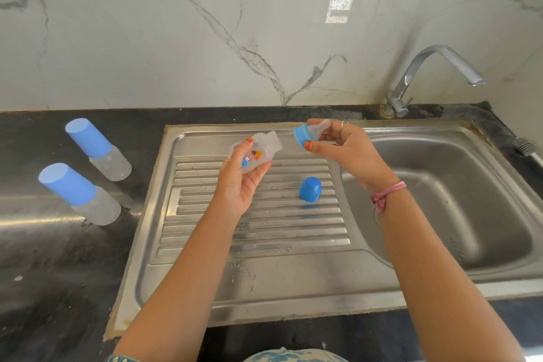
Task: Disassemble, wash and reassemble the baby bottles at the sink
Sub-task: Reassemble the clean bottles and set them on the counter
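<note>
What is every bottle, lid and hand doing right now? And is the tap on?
Open bottle: top off, tilted, held in left hand.
Blue ring with teat: unscrewed, held by right hand.
Loose blue cap: standing mouth-down on the draining board.
Two capped bottles: closed, upright on the counter.
Tap: no water seen running.

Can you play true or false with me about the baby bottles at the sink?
1. The left hand holds a bottle body with no top on it. True.
2. The right hand holds a sponge. False: it holds the blue ring with the teat.
3. A blue cap sits on the ridged drainboard. True.
4. Water is running from the tap. False: no water shows.
5. Two capped bottles stand on the dark counter. True.
</note>
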